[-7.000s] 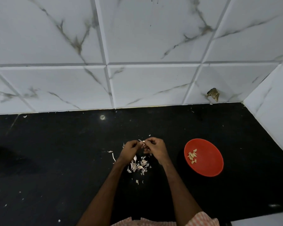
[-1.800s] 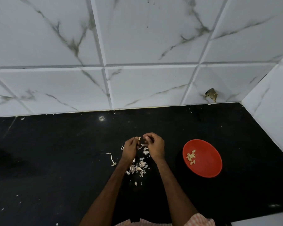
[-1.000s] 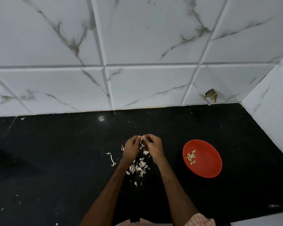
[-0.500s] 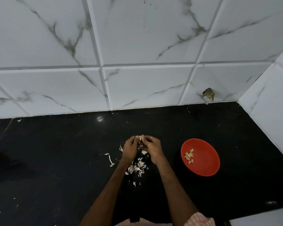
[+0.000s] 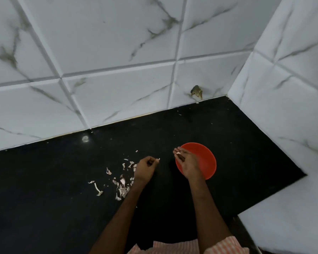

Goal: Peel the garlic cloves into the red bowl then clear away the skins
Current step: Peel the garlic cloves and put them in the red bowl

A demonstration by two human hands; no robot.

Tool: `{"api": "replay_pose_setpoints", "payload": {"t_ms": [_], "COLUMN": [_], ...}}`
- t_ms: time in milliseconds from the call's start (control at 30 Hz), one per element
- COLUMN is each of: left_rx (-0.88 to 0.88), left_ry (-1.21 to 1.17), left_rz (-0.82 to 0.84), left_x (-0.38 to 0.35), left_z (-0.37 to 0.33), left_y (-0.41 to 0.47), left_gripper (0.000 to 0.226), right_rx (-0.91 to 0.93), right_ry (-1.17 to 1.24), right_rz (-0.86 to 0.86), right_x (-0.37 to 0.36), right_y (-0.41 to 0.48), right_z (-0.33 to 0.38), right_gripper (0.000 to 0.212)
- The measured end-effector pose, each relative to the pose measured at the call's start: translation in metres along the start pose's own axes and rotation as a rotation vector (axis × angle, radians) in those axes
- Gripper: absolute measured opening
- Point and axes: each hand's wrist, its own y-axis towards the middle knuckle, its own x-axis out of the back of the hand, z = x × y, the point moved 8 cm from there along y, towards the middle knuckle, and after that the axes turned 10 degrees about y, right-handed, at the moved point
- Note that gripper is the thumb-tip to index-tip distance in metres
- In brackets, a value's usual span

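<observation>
right grip (image 5: pixel 187 163) moved over red bowl (image 5: pixel 207 162) with clove (image 5: pixel 178 153); left grip (image 5: pixel 145 167) pinches skin (image 5: pixel 158 159)

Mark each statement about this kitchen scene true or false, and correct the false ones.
1. The right hand is over the red bowl. True.
2. The left hand lies flat and open on the black counter. False: its fingers are curled, pinching a scrap of skin.
3. The loose skins lie inside the bowl. False: they lie on the counter, to the left of the bowl.
4. The right hand holds a pale garlic clove at its fingertips. True.
</observation>
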Motion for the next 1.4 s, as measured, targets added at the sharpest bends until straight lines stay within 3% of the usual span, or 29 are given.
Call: {"api": "replay_pose_setpoints", "payload": {"t_ms": [100, 233, 367, 500, 633, 800, 900, 1000, 1167, 1267, 1400], "left_rx": [-0.003, 0.011, 0.014, 0.036, 0.066, 0.132, 0.209, 0.221, 0.115, 0.067, 0.049], "left_ry": [0.118, 0.217, 0.156, 0.104, 0.156, 0.200, 0.247, 0.311, 0.417, 0.482, 0.516], "left_rz": [0.036, 0.084, 0.071, -0.003, -0.070, -0.202, -0.303, -0.352, -0.156, -0.076, -0.074], "left_x": [-0.019, -0.029, -0.022, 0.001, 0.027, 0.068, 0.096, 0.114, 0.107, 0.102, 0.100], "left_z": [-0.005, -0.005, 0.000, 0.009, 0.024, 0.046, 0.064, 0.083, 0.102, 0.100, 0.101], "left_y": [0.001, 0.000, -0.001, -0.004, -0.008, -0.022, -0.035, -0.049, -0.062, -0.066, -0.065], "left_gripper": [0.015, 0.018, 0.016, 0.012, 0.007, 0.014, 0.016, 0.016, 0.022, 0.032, 0.023], "right_rx": [0.018, 0.044, 0.081, 0.345, 0.542, 0.385, 0.235, 0.320, 0.500, 0.525, 0.558], "right_ry": [0.023, -0.299, -0.391, -0.498, -0.679, -1.228, -1.513, -1.726, -1.640, -1.554, -1.510], "right_rz": [-0.062, -0.139, -0.116, -0.084, 0.152, 0.512, 0.740, 0.830, 0.732, 0.638, 0.613], "right_x": [0.020, 0.037, 0.031, 0.000, -0.054, -0.083, -0.071, -0.067, -0.077, -0.076, -0.075], "right_y": [0.001, 0.008, 0.001, -0.016, -0.029, -0.043, -0.049, -0.053, -0.056, -0.055, -0.055], "right_z": [0.016, 0.021, 0.021, 0.032, 0.012, -0.080, -0.138, -0.168, -0.164, -0.156, -0.150], "right_gripper": [0.028, 0.039, 0.042, 0.026, 0.020, 0.012, 0.038, 0.053, 0.018, 0.011, 0.012]}}
